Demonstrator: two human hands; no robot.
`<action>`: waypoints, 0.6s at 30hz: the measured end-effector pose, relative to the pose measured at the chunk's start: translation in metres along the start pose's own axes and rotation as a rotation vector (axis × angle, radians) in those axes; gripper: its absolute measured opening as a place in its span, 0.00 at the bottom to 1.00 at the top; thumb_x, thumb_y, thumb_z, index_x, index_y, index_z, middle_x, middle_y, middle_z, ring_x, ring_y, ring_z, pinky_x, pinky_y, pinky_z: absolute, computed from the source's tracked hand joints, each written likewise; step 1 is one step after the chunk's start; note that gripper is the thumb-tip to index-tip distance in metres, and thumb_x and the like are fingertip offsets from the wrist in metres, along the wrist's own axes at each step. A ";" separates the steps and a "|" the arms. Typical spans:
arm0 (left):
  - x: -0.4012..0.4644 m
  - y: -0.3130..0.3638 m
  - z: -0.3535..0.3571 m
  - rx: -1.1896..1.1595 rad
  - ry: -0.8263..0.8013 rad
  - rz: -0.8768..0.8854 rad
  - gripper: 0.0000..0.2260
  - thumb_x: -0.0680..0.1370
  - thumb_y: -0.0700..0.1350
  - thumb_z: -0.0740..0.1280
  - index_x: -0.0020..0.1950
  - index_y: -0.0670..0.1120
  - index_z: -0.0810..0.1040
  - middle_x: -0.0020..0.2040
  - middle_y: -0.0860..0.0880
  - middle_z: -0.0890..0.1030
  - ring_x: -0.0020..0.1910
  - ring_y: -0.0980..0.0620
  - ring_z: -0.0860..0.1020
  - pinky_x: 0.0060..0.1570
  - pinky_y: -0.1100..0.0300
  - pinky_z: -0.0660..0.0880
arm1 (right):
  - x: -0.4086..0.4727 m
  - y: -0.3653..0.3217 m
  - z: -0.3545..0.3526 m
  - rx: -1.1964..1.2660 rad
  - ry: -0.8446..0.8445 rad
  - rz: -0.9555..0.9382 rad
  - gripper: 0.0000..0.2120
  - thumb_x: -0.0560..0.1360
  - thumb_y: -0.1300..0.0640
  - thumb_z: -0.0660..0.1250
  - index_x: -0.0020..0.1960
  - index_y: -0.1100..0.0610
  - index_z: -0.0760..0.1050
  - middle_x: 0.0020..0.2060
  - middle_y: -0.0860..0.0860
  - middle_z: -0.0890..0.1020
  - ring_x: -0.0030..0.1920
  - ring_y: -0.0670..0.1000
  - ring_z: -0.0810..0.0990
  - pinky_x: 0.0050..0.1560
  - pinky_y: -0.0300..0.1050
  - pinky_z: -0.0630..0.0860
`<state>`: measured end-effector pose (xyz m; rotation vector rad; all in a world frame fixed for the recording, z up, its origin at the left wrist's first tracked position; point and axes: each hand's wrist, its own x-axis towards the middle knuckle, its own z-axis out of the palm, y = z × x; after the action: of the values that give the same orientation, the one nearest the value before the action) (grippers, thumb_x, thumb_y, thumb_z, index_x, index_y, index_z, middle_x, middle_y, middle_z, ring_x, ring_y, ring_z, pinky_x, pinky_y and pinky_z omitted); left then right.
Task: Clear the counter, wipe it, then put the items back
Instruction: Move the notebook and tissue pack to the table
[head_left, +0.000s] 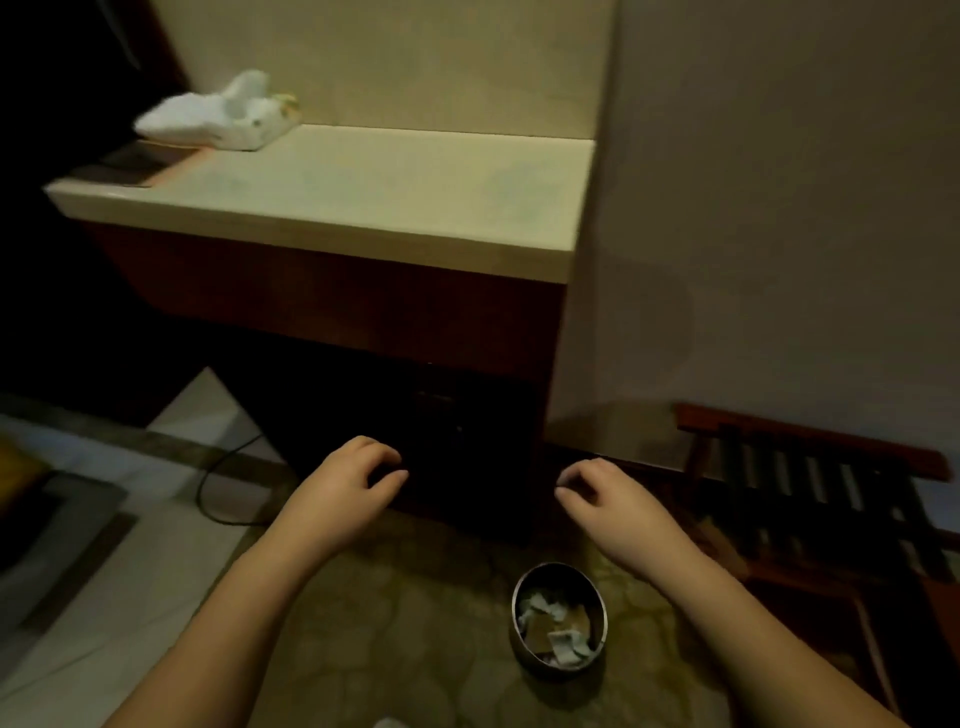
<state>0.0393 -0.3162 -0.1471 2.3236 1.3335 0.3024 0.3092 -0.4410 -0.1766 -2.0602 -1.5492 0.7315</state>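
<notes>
Since hands hang low: left hand and right hand loosely curled, holding nothing.
Cloth: white cloth, upper left on counter, likely soft, light; pinch a raised fold.

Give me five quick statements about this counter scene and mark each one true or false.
1. Both hands are holding nothing. True: the left hand and right hand hang with loosely curled fingers.
2. A white cloth lies at the counter's back left corner. True.
3. The waste bin stands on the counter. False: it stands on the floor, below the right hand.
4. The bin is empty. False: scraps of paper lie in it.
5. A slatted wooden rack stands to the right of the cabinet. True.
</notes>
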 end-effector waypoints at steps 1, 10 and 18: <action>0.003 -0.018 -0.011 0.001 0.010 -0.011 0.15 0.80 0.52 0.64 0.64 0.50 0.76 0.55 0.60 0.70 0.51 0.62 0.71 0.43 0.72 0.66 | 0.013 -0.018 0.007 -0.004 -0.015 -0.022 0.03 0.77 0.42 0.60 0.51 0.37 0.69 0.47 0.35 0.72 0.45 0.34 0.73 0.38 0.31 0.69; 0.059 -0.153 -0.127 0.023 0.098 -0.046 0.13 0.79 0.54 0.63 0.61 0.52 0.77 0.52 0.61 0.70 0.48 0.64 0.71 0.42 0.74 0.65 | 0.127 -0.169 0.043 0.009 -0.103 -0.201 0.07 0.78 0.46 0.62 0.55 0.42 0.73 0.51 0.39 0.74 0.49 0.39 0.75 0.46 0.34 0.74; 0.125 -0.214 -0.235 0.113 0.265 -0.073 0.11 0.79 0.55 0.64 0.58 0.52 0.78 0.49 0.59 0.71 0.46 0.61 0.70 0.42 0.65 0.66 | 0.224 -0.282 0.031 -0.134 0.030 -0.361 0.04 0.77 0.46 0.62 0.49 0.45 0.73 0.46 0.43 0.76 0.46 0.44 0.75 0.46 0.41 0.69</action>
<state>-0.1534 -0.0524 -0.0463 2.3839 1.5939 0.5397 0.1364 -0.1504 -0.0502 -1.7950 -1.9277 0.4706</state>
